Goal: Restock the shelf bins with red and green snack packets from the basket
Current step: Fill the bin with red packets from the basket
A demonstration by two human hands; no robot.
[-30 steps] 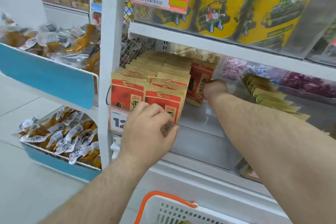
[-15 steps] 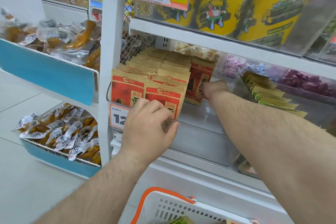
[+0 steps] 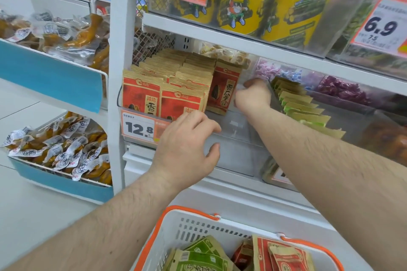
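- The clear shelf bin (image 3: 237, 138) holds rows of red packets (image 3: 176, 86) standing upright on its left side; the lane to the right of them is still bare.
- The basket (image 3: 198, 229) below holds more red and green packets (image 3: 198, 259), lying loosely.
- The left hand (image 3: 187, 145) rests at the front edge of the bin, fingers relaxed and slightly apart, gripping nothing.
- The right hand (image 3: 253, 94) is deep in the bin beside one red packet (image 3: 223, 92); its fingers are curled, but whether they pinch the packet I cannot tell.
- The packets look light, flat and crinkly, probably a little slippery; I would pinch one at the stiff top seam.
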